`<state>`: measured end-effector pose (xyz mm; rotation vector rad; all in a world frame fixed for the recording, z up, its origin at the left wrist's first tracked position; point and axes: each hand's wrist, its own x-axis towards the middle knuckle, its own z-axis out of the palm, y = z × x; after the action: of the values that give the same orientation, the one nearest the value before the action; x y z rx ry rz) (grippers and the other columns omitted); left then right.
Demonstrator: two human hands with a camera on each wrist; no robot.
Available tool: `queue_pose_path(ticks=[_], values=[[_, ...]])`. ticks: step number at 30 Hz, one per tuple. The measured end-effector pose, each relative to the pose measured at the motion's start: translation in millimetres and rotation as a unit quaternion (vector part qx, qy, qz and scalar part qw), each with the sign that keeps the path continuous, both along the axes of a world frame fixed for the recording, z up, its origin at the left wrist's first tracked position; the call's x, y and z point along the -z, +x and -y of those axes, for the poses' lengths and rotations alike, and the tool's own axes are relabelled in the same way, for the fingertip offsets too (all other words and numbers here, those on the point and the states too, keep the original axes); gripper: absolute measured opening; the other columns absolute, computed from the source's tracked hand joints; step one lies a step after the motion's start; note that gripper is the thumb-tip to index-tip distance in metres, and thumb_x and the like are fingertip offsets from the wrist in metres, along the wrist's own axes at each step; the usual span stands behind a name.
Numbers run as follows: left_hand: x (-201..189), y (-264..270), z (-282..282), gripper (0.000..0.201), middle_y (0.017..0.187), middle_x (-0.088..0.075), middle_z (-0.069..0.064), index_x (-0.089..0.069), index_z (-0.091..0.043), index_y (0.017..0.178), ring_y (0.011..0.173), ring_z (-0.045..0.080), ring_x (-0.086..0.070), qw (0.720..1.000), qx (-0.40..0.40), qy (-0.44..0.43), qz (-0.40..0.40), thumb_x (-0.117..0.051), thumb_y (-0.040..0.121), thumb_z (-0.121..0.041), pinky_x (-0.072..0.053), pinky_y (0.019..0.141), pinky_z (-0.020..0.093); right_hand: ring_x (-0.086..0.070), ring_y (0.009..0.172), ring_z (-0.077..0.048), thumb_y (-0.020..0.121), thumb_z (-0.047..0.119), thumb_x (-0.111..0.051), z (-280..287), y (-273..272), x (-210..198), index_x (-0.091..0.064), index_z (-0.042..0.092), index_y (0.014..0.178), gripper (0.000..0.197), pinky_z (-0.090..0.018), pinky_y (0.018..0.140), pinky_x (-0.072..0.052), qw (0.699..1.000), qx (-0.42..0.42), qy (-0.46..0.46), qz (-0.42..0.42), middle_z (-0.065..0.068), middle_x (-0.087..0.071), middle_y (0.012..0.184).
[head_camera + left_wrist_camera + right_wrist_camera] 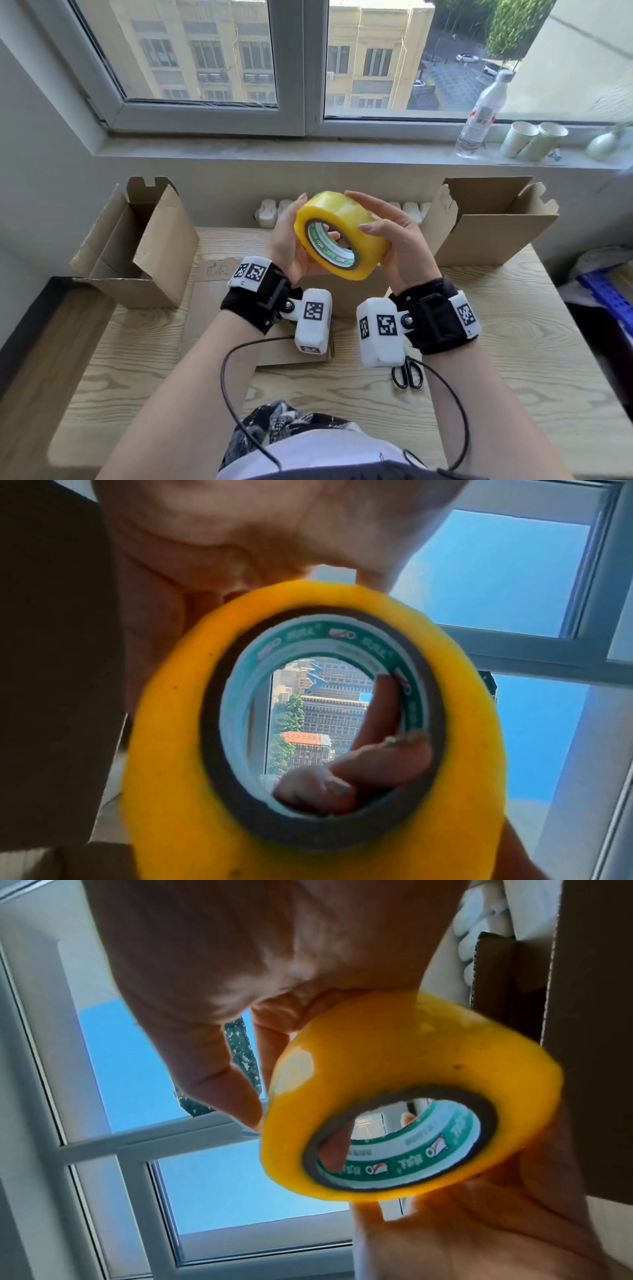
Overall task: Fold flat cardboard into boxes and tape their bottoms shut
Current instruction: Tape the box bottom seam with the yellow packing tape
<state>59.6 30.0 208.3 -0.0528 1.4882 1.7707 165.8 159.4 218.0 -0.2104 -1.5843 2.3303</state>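
Observation:
A yellow tape roll [346, 219] with a green-printed core is held up above the table between both hands. My left hand [287, 246] cups its left side, and fingers [359, 775] show inside the core. My right hand [400, 246] grips the right side, thumb lying on the outer tape face [394, 1064]. Flat cardboard [209, 308] lies on the wooden table [513, 342] under my wrists. An open box [137, 246] stands at the left, another open box [489, 226] at the right.
Black scissors [407, 371] lie on the table just right of centre, near my right wrist. On the windowsill at the back right stand a plastic bottle [479, 116] and two paper cups [532, 140]. A radiator [270, 212] is behind the table.

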Motion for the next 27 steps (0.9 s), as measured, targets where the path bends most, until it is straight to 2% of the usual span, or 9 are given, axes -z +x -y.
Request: queue_pose_path(ticks=[3, 5, 7, 10, 13, 16, 19, 23, 27], values=[[-2, -5, -4, 0.043, 0.093, -0.071, 0.006, -0.066, -0.011, 0.115, 0.097, 0.028, -0.065, 0.996, -0.035, -0.053, -0.065, -0.044, 0.101, -0.046, -0.055, 0.083, 0.042, -0.068, 0.092, -0.028, 0.078, 0.009, -0.063, 3, -3, 3, -0.073, 0.013, 0.111, 0.034, -0.037, 0.08, -0.057, 0.999, 0.036, 0.031, 0.023, -0.012, -0.071, 0.107], [-5, -9, -8, 0.04, 0.101, -0.063, 0.004, -0.061, -0.007, 0.126, 0.1, 0.023, -0.058, 0.986, -0.042, -0.089, -0.138, -0.05, 0.101, -0.037, -0.051, 0.088, 0.042, -0.068, 0.088, -0.027, 0.078, 0.012, -0.065, 5, -5, 4, -0.073, 0.009, 0.11, 0.032, -0.037, 0.076, -0.057, 0.997, 0.055, 0.033, 0.039, -0.01, -0.072, 0.102], [-7, -8, -10, 0.045, 0.1, -0.065, 0.005, -0.068, -0.01, 0.116, 0.096, 0.023, -0.062, 0.976, -0.017, -0.081, -0.201, -0.061, 0.091, -0.045, -0.05, 0.093, 0.046, -0.069, 0.085, -0.028, 0.079, 0.012, -0.065, 7, -8, 6, -0.072, 0.006, 0.109, 0.031, -0.036, 0.071, -0.058, 0.996, 0.068, 0.029, 0.05, -0.01, -0.072, 0.097], [-6, -3, -12, 0.063, 0.089, -0.069, 0.001, -0.067, -0.019, 0.094, 0.089, 0.022, -0.068, 0.966, 0.011, -0.104, -0.238, -0.069, 0.057, -0.07, -0.053, 0.088, 0.044, -0.069, 0.084, -0.026, 0.084, 0.004, -0.061, 8, -9, 5, -0.071, 0.004, 0.11, 0.028, -0.034, 0.07, -0.059, 0.996, 0.072, 0.036, 0.046, -0.009, -0.073, 0.095], [-7, -6, -11, 0.06, 0.087, -0.068, -0.001, -0.067, -0.017, 0.096, 0.094, 0.024, -0.068, 0.968, 0.013, -0.1, -0.231, -0.068, 0.062, -0.066, -0.054, 0.093, 0.048, -0.068, 0.092, -0.027, 0.085, -0.003, -0.054, 8, -6, 3, -0.067, 0.002, 0.117, 0.035, -0.035, 0.079, -0.058, 0.998, 0.05, 0.027, 0.021, -0.015, -0.071, 0.108], [-8, -9, -8, 0.045, 0.087, -0.069, 0.004, -0.069, -0.015, 0.094, 0.091, 0.025, -0.07, 0.978, -0.023, -0.08, -0.192, -0.074, 0.073, -0.054, -0.056, 0.089, 0.05, -0.065, 0.101, -0.034, 0.085, -0.002, -0.052, 6, -3, 5, -0.064, 0.005, 0.125, 0.042, -0.045, 0.09, -0.054, 0.999, 0.018, 0.025, 0.006, -0.021, -0.066, 0.119], [-8, -10, -2, 0.055, 0.099, -0.074, 0.011, -0.07, -0.019, 0.107, 0.094, 0.029, -0.072, 0.991, -0.042, -0.064, -0.111, -0.071, 0.072, -0.061, -0.06, 0.079, 0.048, -0.066, 0.096, -0.032, 0.082, 0.009, -0.057, 4, -4, 6, -0.065, 0.014, 0.124, 0.044, -0.04, 0.081, -0.055, 1.0, 0.011, 0.022, 0.008, -0.015, -0.07, 0.112], [-6, -7, 1, 0.056, 0.104, -0.074, 0.013, -0.067, -0.018, 0.116, 0.095, 0.03, -0.072, 0.999, -0.034, -0.008, -0.028, -0.058, 0.085, -0.064, -0.059, 0.08, 0.052, -0.067, 0.089, -0.024, 0.074, 0.026, -0.066, 1, -7, 7, -0.069, 0.015, 0.116, 0.043, -0.035, 0.073, -0.055, 0.998, 0.035, 0.036, 0.023, -0.007, -0.07, 0.106], [-4, -7, -5, 0.034, 0.085, -0.069, 0.004, -0.065, -0.02, 0.089, 0.09, 0.025, -0.067, 0.991, -0.049, -0.068, -0.107, -0.05, 0.097, -0.05, -0.057, 0.086, 0.044, -0.068, 0.077, -0.018, 0.076, 0.021, -0.062, 4, -12, 9, -0.071, 0.014, 0.102, 0.028, -0.027, 0.066, -0.055, 0.996, 0.068, 0.05, 0.042, -0.005, -0.072, 0.09]])
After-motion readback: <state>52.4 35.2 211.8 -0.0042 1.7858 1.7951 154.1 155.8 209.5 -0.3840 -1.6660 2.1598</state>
